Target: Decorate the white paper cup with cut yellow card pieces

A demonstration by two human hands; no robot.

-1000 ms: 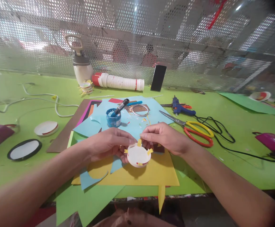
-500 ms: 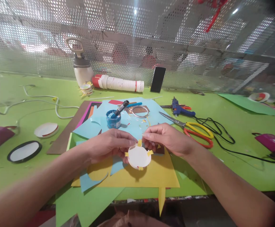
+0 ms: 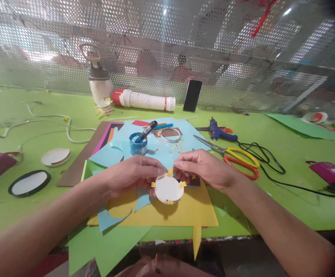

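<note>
A small white paper-cup base with yellow paper feet around its rim is held over a yellow sheet. My left hand grips its upper left edge between thumb and fingers. At the top of the rim stands a yellow paper tab. My right hand is closed in a pinch right beside that tab; what its fingertips hold is too small to tell. Beyond my hands, a blue glue or paint jar has a black marker resting in it.
Yellow-and-orange scissors and a blue glue gun with a black cord lie on the right. White lids sit at left. A white tube, a sprayer bottle and a phone stand along the mesh wall.
Hardly anything differs. The view has shifted slightly, and both hands keep their places at the white cup base.
</note>
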